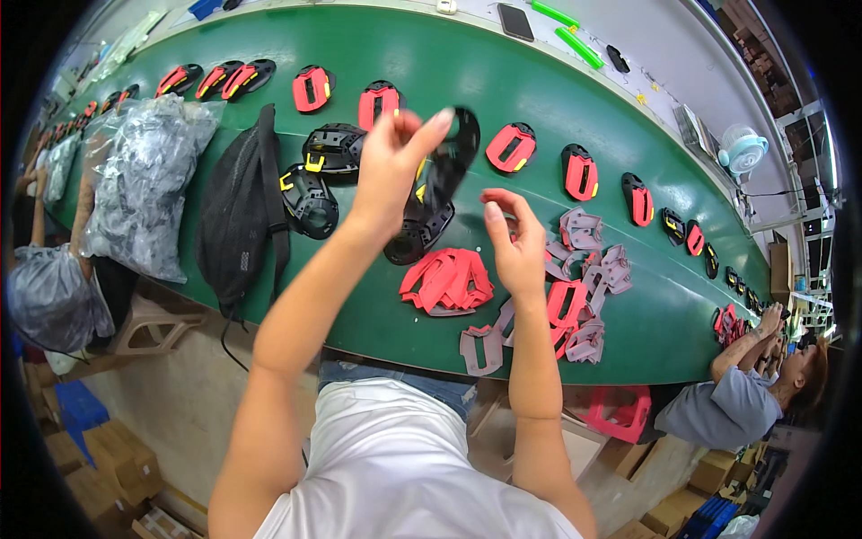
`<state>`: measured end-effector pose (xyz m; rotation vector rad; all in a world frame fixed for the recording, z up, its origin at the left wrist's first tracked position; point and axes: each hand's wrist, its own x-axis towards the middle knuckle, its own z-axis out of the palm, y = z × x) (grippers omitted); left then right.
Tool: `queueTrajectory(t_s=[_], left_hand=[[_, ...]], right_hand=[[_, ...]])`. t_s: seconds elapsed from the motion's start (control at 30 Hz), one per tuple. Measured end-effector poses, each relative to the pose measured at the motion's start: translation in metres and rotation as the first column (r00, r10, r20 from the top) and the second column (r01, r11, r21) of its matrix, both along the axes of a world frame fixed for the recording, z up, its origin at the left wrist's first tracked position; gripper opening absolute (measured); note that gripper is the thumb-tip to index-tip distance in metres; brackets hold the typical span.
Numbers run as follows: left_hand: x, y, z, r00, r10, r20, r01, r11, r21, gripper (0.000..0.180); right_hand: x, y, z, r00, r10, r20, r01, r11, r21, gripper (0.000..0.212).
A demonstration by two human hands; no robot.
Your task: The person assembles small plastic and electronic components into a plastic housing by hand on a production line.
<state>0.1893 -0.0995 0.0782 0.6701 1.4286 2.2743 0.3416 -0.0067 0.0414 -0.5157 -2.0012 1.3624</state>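
My left hand [392, 171] is raised over the green worktable and grips a black oval plastic shell [456, 157], which is blurred by motion. Its fingertips are partly hidden behind the thumb. To the right, my right hand [519, 250] is empty, its fingers apart and slightly curled. Between and below my hands lies a pile of red plastic covers [446, 280]. Grey plastic covers [582, 229] are heaped beside my right hand, with a few red ones among them. Black shells with yellow clips [308, 202] rest left of my left forearm, and another black shell [411, 244] lies below the held one.
Red-and-black assembled pieces [511, 148] stand in a row along the table [431, 54]. A black bag [235, 211] and a clear plastic sack of dark parts [148, 180] sit at left. A co-worker [732, 395] works at far right; another person's arm [83, 216] shows at far left.
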Motion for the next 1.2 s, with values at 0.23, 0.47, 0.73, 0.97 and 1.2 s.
queueTrajectory(t_s=[0.23, 0.47, 0.73, 0.97, 1.2], left_hand=[[-0.076, 0.089, 0.001, 0.206, 0.121, -0.971, -0.682, 0.729, -0.054, 0.054], [-0.02, 0.03, -0.021, 0.304, -0.339, -0.89, -0.394, 0.806, -0.441, 0.048], [0.017, -0.046, -0.043, 0.339, -0.478, -0.81, -0.558, 0.591, -0.582, 0.076], [0.017, -0.027, -0.048, 0.373, -0.406, -0.834, -0.516, 0.657, -0.551, 0.063], [0.036, -0.021, -0.019, 0.777, -0.615, -0.134, 0.555, 0.769, -0.315, 0.033]], right_hand=[[-0.005, 0.006, -0.018, 0.983, -0.055, 0.173, -0.044, 0.854, 0.519, 0.03], [0.022, 0.031, -0.017, 0.902, -0.207, 0.379, -0.069, 0.797, 0.6, 0.038], [0.057, 0.048, 0.01, 0.744, -0.275, 0.609, -0.125, 0.838, 0.53, 0.051], [0.044, 0.044, 0.022, 0.968, -0.032, 0.248, -0.041, 0.959, 0.282, 0.023], [0.022, 0.02, 0.011, 0.884, 0.098, -0.457, -0.323, 0.835, -0.445, 0.022]])
